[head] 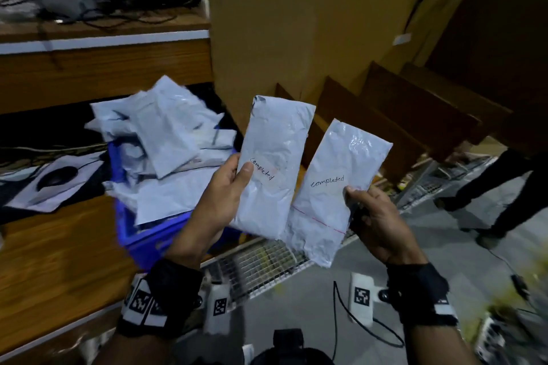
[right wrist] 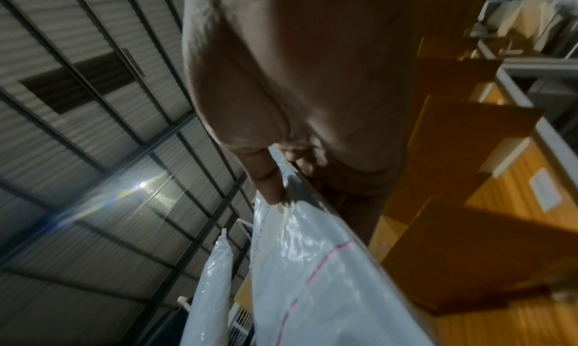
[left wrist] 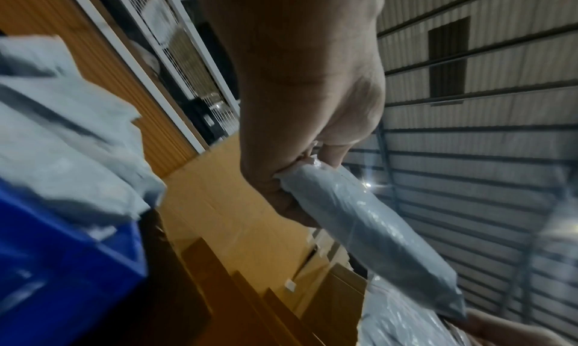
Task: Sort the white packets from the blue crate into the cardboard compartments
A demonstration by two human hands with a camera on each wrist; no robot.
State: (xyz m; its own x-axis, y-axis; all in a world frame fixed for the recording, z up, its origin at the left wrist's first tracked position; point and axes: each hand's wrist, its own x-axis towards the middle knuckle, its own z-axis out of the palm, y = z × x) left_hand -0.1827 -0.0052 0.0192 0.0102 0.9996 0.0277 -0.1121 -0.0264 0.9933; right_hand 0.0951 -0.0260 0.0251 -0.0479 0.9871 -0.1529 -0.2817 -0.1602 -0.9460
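My left hand [head: 231, 184] grips one white packet [head: 274, 163] marked "completed", thumb on its front. My right hand [head: 367, 210] pinches a second white packet [head: 335, 187], also marked "completed", by its right edge. Both packets are held upright side by side in front of me. In the left wrist view the left hand [left wrist: 294, 178] clasps its packet [left wrist: 375, 232] at the end. In the right wrist view the right hand [right wrist: 275, 188] presses a thumb on its packet [right wrist: 312, 277]. The blue crate [head: 148, 237], heaped with several white packets [head: 166, 139], sits left. Cardboard compartments [head: 400, 115] stand behind right.
A wooden desk [head: 59, 249] carries the crate, a black mouse [head: 56, 176] and papers. A tall cardboard wall [head: 296, 24] rises behind. A white wire rack [head: 267, 264] lies below the packets. Another person's legs [head: 504, 187] stand at right on the grey floor.
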